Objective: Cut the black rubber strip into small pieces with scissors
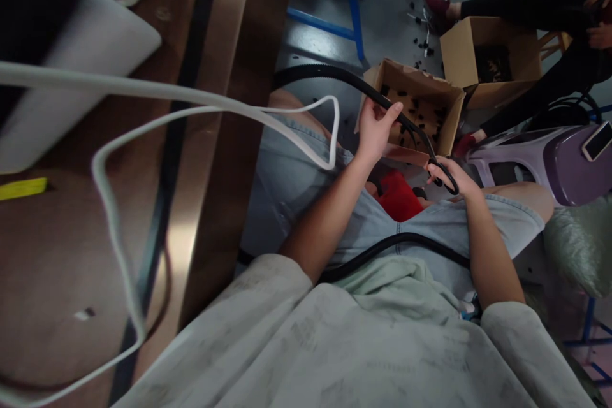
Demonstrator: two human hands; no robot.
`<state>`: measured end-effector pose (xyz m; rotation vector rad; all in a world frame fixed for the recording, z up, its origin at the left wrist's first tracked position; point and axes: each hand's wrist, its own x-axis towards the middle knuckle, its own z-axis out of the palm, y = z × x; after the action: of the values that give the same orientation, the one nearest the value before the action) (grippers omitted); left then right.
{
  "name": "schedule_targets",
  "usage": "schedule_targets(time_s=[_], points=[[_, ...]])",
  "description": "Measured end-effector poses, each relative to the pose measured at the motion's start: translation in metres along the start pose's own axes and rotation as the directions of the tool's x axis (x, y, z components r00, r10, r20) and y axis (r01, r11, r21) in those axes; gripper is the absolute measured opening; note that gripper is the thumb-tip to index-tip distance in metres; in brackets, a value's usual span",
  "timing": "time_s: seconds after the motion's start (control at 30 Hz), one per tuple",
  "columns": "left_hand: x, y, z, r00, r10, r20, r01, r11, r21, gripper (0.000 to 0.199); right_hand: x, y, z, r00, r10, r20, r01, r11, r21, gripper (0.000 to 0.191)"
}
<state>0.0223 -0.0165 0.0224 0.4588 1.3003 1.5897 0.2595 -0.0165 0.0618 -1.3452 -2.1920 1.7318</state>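
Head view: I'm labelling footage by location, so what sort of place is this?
Probably a workshop or small factory floor: the left hand holds a long black tube, an open cardboard box contains small black pieces, and more dark bits lie scattered on the floor.

Black tube [329,71]: one end hidden past right edge of worktop [62,255]. Scissors [452,180]: blades blur into tube, contact unclear. Yellow strip [23,188]: cut off, left frame. Dark bits [421,104] in carton [452,122]: too small to ID.
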Motion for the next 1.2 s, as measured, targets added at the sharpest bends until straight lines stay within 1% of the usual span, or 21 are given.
schedule_targets(time_s=[0.17,0.3,0.43,0.67,0.83,1.03,1.2], points=[[0.004,-0.001,-0.003,1.000,0.026,0.000,-0.026,1.000,0.012,0.050,0.002,0.007,0.000,1.000,-0.026,0.008,0.026,1.000,-0.012,0.062],[0.009,-0.007,-0.005,0.994,0.105,0.004,-0.105,0.992,0.068,0.052,0.004,0.017,0.002,0.999,-0.026,0.044,0.026,1.000,0.004,0.058],[0.011,-0.012,-0.006,0.985,0.172,0.014,-0.172,0.980,0.097,0.052,0.004,0.018,0.003,0.998,-0.044,0.046,0.043,0.999,0.020,0.056],[0.009,-0.014,-0.004,0.984,0.163,0.073,-0.169,0.981,0.096,0.050,0.004,0.017,0.003,0.998,-0.043,0.048,0.041,0.998,0.055,0.059],[0.009,-0.013,-0.003,0.983,0.159,0.088,-0.167,0.981,0.097,0.049,0.005,0.017,0.003,0.997,-0.078,0.013,0.078,0.997,-0.010,0.058],[0.010,-0.017,-0.005,0.983,0.153,0.099,-0.163,0.981,0.105,0.046,0.005,0.015,0.004,0.999,-0.046,0.015,0.046,0.999,0.007,0.058],[0.008,-0.015,-0.004,0.984,0.148,0.101,-0.159,0.980,0.118,0.046,0.005,0.016,0.005,0.999,-0.042,-0.021,0.042,0.999,0.004,0.061]])
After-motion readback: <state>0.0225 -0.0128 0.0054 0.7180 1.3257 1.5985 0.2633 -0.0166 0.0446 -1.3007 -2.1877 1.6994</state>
